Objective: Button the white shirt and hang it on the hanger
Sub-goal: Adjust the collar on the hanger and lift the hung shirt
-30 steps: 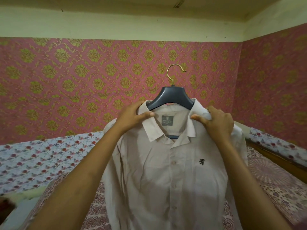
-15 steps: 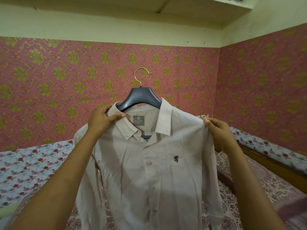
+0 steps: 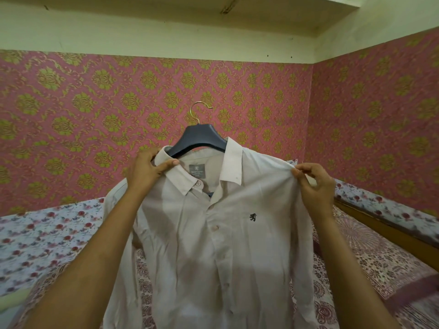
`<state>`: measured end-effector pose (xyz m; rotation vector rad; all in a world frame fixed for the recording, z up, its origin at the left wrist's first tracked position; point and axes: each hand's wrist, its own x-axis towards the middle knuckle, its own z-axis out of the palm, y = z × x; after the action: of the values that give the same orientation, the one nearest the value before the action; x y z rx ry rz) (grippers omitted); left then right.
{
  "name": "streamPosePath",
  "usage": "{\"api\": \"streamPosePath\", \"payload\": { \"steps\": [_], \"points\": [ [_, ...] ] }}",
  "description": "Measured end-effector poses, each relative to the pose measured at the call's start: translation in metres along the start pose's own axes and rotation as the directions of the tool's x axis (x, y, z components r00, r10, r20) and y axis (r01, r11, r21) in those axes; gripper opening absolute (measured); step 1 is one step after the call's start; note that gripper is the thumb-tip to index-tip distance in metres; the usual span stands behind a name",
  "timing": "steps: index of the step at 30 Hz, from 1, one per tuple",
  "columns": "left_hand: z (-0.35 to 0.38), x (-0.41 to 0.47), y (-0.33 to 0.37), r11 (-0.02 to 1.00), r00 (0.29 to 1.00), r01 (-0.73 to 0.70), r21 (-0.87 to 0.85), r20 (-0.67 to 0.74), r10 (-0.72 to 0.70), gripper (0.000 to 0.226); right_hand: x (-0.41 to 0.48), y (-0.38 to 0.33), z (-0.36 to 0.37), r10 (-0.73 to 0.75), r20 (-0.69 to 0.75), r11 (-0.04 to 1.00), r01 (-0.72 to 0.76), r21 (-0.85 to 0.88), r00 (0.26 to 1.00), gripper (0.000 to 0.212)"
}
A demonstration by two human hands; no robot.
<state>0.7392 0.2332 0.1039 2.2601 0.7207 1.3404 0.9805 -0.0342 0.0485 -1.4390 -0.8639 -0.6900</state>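
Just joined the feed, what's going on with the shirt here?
A person holds the white shirt up on the dark hanger, above a patterned bed. The left hand grips the collar and the right hand pinches the shirt's shoulder. The front looks buttoned below the open collar. The hanger's gold hook is free in the air, not on any rail.

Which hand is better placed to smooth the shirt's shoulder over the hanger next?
Right. The right hand pinches the shirt at its shoulder seam, so it can probably tug the cloth outward. The left hand grips the collar beside the hanger, likely steadying everything.
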Motion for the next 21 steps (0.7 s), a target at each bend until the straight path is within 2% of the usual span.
{"api": "streamPosePath", "payload": {
  "steps": [2, 3, 5, 7, 9, 11, 12, 15, 18, 21],
  "points": [
    [-0.002, 0.000, -0.004, 1.000, 0.999, 0.020, -0.003, 0.026, -0.020, 0.075, -0.009, 0.005, -0.002, -0.055, 0.006, 0.997, 0.055, -0.054, 0.998, 0.005],
    [-0.001, 0.000, -0.007, 1.000, 0.999, 0.031, -0.002, 0.045, -0.031, 0.077, -0.012, 0.011, -0.004, -0.056, 0.062, 0.992, 0.063, -0.108, 0.996, 0.007],
    [0.001, -0.005, -0.007, 0.999, 0.997, 0.037, 0.002, 0.072, -0.037, 0.074, -0.015, 0.026, -0.009, 0.037, 0.261, 0.974, 0.023, -0.223, 0.965, 0.008],
    [0.004, -0.010, -0.008, 0.999, 0.996, 0.033, 0.011, 0.076, -0.034, 0.072, -0.015, 0.027, -0.014, 0.154, 0.406, 0.952, -0.026, -0.304, 0.901, 0.021],
    [0.008, -0.015, -0.007, 1.000, 0.997, 0.004, 0.009, 0.071, -0.005, 0.073, -0.012, 0.018, -0.013, 0.173, 0.385, 0.962, -0.072, -0.262, 0.907, 0.040],
    [0.012, -0.017, -0.002, 0.999, 0.998, -0.018, -0.032, 0.067, 0.020, 0.069, -0.006, 0.002, -0.007, 0.161, 0.333, 0.980, -0.110, -0.168, 0.929, 0.044],
    [0.014, -0.017, 0.001, 0.998, 0.997, -0.029, -0.055, 0.071, 0.033, 0.067, -0.002, -0.006, -0.002, 0.161, 0.358, 0.983, -0.118, -0.139, 0.920, 0.045],
    [0.018, -0.017, 0.008, 0.992, 0.992, -0.098, -0.074, 0.071, 0.104, 0.067, 0.009, -0.021, 0.015, 0.146, 0.521, 0.982, -0.060, -0.178, 0.841, 0.056],
    [0.019, -0.017, 0.010, 0.987, 0.989, -0.144, -0.071, 0.028, 0.147, 0.061, 0.017, -0.032, 0.026, 0.153, 0.644, 0.984, -0.056, -0.168, 0.750, 0.028],
    [0.018, -0.022, 0.014, 0.983, 0.987, -0.159, -0.096, 0.021, 0.162, 0.046, 0.020, -0.036, 0.030, 0.141, 0.673, 0.990, -0.082, -0.119, 0.726, 0.046]
  ]
}}
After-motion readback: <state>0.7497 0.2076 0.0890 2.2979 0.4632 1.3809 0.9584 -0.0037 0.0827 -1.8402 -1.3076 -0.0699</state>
